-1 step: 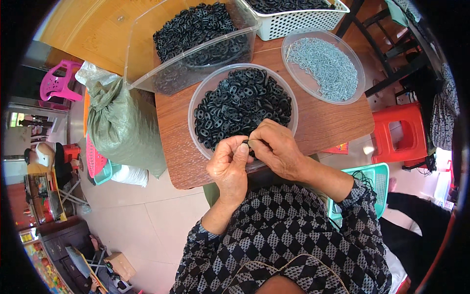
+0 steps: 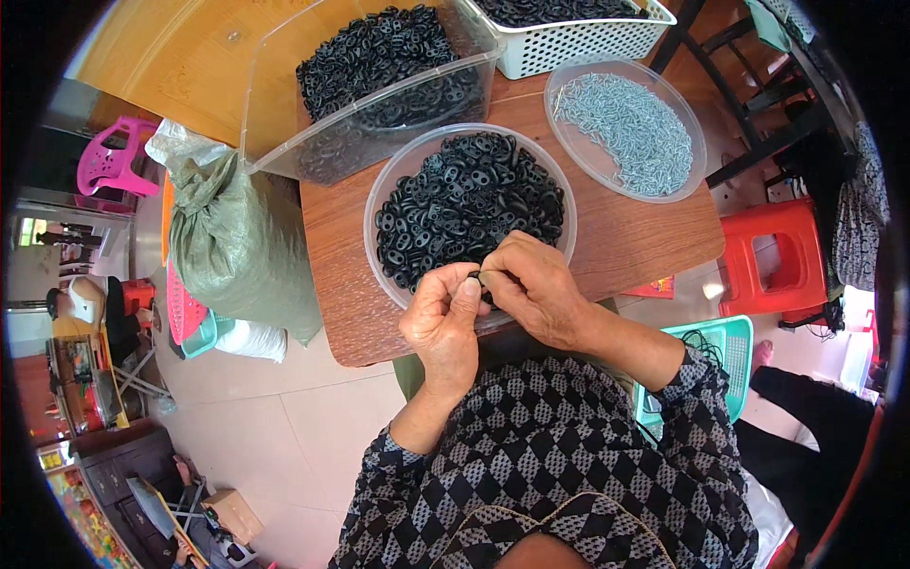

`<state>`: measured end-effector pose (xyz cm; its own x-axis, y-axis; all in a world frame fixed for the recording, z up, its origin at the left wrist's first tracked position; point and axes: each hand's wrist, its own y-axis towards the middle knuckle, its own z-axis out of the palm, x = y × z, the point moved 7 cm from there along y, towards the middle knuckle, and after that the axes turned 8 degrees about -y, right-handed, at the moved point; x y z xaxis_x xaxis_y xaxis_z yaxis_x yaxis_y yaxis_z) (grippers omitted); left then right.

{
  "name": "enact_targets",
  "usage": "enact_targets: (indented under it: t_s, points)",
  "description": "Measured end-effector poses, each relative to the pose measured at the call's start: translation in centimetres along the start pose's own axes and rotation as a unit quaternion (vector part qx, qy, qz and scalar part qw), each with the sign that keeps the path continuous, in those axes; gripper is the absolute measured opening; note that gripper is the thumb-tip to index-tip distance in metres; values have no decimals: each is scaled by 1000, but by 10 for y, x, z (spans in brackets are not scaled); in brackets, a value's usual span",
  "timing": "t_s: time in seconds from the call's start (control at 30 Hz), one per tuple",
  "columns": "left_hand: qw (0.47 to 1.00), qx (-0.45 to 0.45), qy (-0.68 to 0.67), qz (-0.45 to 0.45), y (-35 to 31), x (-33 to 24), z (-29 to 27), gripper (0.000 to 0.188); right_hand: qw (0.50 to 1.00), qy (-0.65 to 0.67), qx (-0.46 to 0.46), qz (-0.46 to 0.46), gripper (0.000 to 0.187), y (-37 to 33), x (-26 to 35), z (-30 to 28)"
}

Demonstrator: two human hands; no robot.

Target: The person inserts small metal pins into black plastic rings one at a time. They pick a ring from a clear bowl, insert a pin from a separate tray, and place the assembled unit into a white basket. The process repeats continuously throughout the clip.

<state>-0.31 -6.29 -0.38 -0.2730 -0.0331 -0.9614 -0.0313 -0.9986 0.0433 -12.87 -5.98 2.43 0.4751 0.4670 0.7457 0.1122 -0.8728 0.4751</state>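
Note:
My left hand (image 2: pixel 445 318) pinches a small black two-holed piece (image 2: pixel 476 277) between thumb and fingers. At the same spot my right hand (image 2: pixel 536 289) has its fingertips closed against that piece; whether they hold anything else is hidden. Both hands meet over the near rim of a round clear tub (image 2: pixel 373 223), which is heaped with loose black two-holed pieces (image 2: pixel 464 199). To its right, a shallow round clear dish (image 2: pixel 567 142) carries many small silvery metal pins or screws (image 2: pixel 630 128).
Behind the tub stand a clear bin (image 2: pixel 379 114) of black pieces and a white perforated basket (image 2: pixel 588 47) on the wooden table (image 2: pixel 654 237). A green sack (image 2: pixel 242 242) is at left. A red stool (image 2: pixel 773 256) and green basket (image 2: pixel 739 360) are at right.

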Motion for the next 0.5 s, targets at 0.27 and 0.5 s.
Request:
enact_targets:
  t_s: [0.27, 0.5]
  points:
    - [999, -36, 6, 12, 12, -12, -15, 23, 995, -96, -38, -6, 9, 14, -5, -24]
    - [998, -61, -7, 19, 17, -15, -31, 16, 978, -204, -15, -47, 14, 22, -14, -22]
